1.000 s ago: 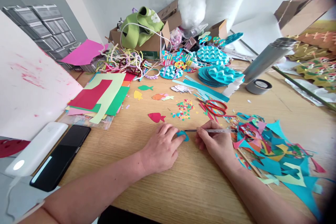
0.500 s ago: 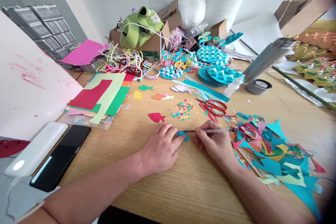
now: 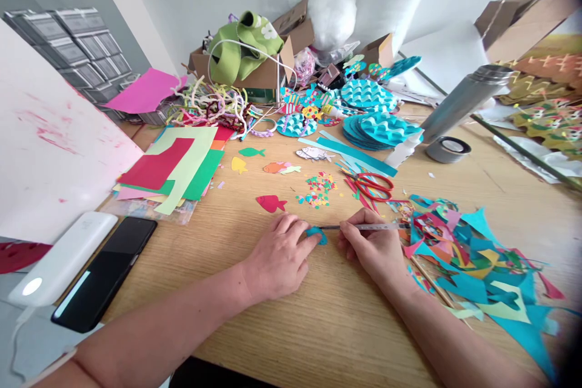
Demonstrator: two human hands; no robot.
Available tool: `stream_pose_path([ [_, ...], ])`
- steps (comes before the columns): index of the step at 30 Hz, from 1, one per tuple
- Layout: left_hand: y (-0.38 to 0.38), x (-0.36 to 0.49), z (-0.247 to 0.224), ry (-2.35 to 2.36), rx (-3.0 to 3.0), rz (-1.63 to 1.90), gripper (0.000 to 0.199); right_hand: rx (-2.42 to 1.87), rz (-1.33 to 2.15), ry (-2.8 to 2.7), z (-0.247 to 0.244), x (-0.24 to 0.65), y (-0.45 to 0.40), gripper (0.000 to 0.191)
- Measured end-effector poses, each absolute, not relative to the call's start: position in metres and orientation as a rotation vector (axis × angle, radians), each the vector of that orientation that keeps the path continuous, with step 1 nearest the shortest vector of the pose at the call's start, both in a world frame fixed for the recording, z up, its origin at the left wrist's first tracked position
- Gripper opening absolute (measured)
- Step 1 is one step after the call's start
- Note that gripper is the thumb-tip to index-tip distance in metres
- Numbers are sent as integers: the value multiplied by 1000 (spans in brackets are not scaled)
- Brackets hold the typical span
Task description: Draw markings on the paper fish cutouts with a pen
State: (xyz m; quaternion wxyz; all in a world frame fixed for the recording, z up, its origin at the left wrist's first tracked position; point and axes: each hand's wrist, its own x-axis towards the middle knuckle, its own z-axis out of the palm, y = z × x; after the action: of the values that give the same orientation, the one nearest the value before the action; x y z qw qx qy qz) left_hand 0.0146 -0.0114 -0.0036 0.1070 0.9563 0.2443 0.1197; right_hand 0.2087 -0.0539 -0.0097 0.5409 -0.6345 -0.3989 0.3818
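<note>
Here we see the L hand (image 3: 278, 256) w/ its grip pressed on the blue paper fish (image 3: 317, 234) on the tabletop (image 3: 254, 327), & the R hand (image 3: 373, 248), grip clamped on a pen (image 3: 370, 227) beside it.

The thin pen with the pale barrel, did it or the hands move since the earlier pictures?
Nothing visibly moved away, apart perhaps from a tiny wiggle of the thin pale-barrelled pen; nothing was taken or let go. The right hand still holds it, and the left hand still touches the small blue paper piece.
</note>
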Motion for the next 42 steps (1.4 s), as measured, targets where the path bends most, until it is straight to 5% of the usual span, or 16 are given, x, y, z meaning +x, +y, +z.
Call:
stream_pose_path([
  [42, -11, 15, -2, 685, 2785, 350, 45, -1527, 879, -962, -13, 210, -55, 22],
])
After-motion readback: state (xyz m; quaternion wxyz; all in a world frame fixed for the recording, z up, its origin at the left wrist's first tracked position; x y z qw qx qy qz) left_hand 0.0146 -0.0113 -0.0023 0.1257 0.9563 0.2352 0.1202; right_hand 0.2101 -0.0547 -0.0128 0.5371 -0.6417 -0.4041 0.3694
